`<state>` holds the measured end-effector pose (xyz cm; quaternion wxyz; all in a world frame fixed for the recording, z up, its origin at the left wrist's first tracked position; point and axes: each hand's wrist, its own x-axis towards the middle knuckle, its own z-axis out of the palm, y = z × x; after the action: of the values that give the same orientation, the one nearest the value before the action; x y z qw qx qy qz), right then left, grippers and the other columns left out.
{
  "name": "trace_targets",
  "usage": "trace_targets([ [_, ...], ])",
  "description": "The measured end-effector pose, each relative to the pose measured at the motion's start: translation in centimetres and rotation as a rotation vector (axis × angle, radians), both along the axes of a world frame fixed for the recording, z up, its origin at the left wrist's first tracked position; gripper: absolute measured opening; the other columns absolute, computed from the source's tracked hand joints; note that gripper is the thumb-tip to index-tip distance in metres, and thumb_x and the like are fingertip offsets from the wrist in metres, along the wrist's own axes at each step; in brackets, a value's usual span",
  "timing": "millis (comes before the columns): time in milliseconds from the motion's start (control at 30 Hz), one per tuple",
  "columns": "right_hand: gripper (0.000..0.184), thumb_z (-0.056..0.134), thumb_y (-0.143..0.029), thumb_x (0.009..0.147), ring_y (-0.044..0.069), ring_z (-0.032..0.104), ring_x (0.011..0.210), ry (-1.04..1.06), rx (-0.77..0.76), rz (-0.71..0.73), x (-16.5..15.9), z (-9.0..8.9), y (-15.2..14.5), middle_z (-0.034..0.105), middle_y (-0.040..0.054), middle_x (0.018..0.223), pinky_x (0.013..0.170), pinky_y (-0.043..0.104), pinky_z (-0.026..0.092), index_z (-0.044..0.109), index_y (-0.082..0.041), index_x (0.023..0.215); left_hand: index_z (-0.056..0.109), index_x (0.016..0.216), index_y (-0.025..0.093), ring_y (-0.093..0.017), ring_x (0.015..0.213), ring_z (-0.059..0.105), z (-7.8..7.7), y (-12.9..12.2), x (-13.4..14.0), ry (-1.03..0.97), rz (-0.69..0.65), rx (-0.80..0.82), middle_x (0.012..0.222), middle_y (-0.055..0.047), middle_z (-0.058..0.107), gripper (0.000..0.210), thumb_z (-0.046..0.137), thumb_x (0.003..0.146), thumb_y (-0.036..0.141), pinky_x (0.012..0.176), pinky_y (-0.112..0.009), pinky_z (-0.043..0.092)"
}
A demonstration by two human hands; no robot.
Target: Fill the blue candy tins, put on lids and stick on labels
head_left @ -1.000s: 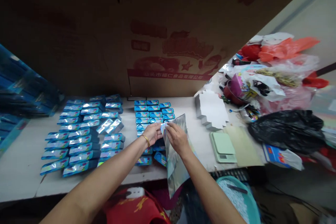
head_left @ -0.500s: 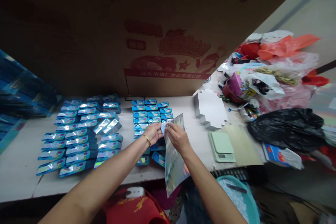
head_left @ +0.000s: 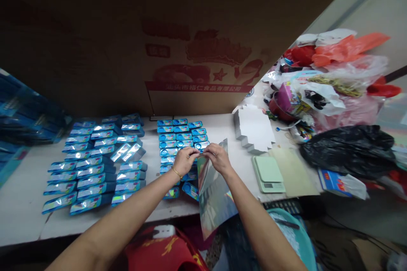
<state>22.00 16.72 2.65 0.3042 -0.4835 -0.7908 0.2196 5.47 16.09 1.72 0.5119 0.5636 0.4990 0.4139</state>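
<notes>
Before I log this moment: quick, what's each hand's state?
Left hand: closed; whether it holds anything cannot be told.
Right hand: closed, holding the silvery sheet.

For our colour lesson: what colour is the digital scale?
The scale is pale green, in the head view.

Left hand [head_left: 185, 161] and right hand [head_left: 218, 159] pinch close together, forearms [head_left: 127, 215] angled inward.

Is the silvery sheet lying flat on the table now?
No, the silvery sheet hangs from the right hand, its lower end past the front edge of the table.
</notes>
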Motion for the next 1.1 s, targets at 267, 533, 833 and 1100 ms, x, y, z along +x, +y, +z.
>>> trace_targets([
  [267, 0.025, 0.04, -0.018, 0.084, 0.016, 0.05, 0.091, -0.334, 0.272, -0.014, -0.2, -1.3, -1.3, 0.06, 0.005, 0.097, 0.078, 0.031, 0.039, 0.057, -0.023, 0.102, 0.059, 0.061, 0.014, -0.008, 0.049, 0.045, -0.9, 0.2, 1.2, -0.269, 0.085, -0.408, 0.051, 0.002, 0.05, 0.016, 0.062, 0.063, 0.029, 0.048, -0.02, 0.038],
  [533, 0.017, 0.042, -0.016, 0.079, 0.016, 0.052, 0.088, -0.145, 0.168, -0.116, -0.7, 1.5, -3.5, 0.058, 0.0062, 0.092, 0.078, 0.032, 0.041, 0.058, -0.018, 0.086, 0.058, 0.064, 0.014, -0.007, 0.046, 0.047, -2.0, 1.4, 1.4, -0.288, 0.196, -0.526, 0.05, 0.002, 0.05, 0.011, 0.062, 0.062, 0.023, 0.047, -0.019, 0.041],
  [833, 0.015, 0.053, -0.03, 0.069, 0.011, 0.052, 0.058, 0.618, -0.545, -0.419, -3.9, 5.3, -4.3, 0.055, -0.0004, 0.061, 0.051, 0.022, 0.042, 0.056, -0.015, 0.071, 0.062, 0.094, 0.019, -0.017, 0.09, 0.053, -0.4, -0.4, -4.1, -0.264, 0.25, -0.291, 0.098, -0.006, 0.059, 0.032, 0.052, 0.072, 0.04, 0.071, -0.023, 0.043],
  [1100, 0.023, 0.061, -0.037, 0.061, 0.009, 0.05, 0.048, 0.875, -0.772, -0.55, -9.8, 0.2, -6.0, 0.054, -0.0028, 0.057, 0.042, 0.019, 0.037, 0.058, -0.015, 0.069, 0.058, 0.101, 0.017, -0.015, 0.078, 0.057, 1.4, -7.6, -7.9, -0.446, 0.202, -0.493, 0.088, -0.006, 0.063, 0.042, 0.066, 0.062, 0.03, 0.065, -0.023, 0.044],
])
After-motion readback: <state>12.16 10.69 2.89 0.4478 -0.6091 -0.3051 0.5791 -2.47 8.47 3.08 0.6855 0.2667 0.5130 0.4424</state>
